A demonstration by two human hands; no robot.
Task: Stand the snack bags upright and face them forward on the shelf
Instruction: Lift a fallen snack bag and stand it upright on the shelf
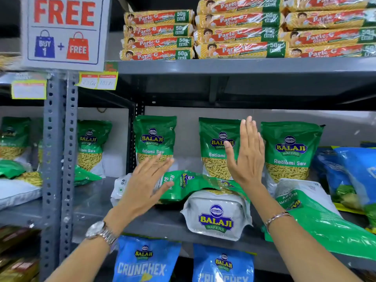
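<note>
Three green bags lie toppled at the shelf (pixel 162 224) front: white bag (pixel 216 215) bottom-out, flat bag (pixel 183 185) behind it, right bag (pixel 311 216) beside it. Both hands, left (pixel 146 180) and right (pixel 245 154), hover above with fingers spread, holding nothing. Three upright bags (pixel 291 149) face forward behind the white bag. Roughly half done, I judge.

"Balaji Ratlami Sev" bags (pixel 291 151) ("FREE" sign (pixel 64 31))
</note>
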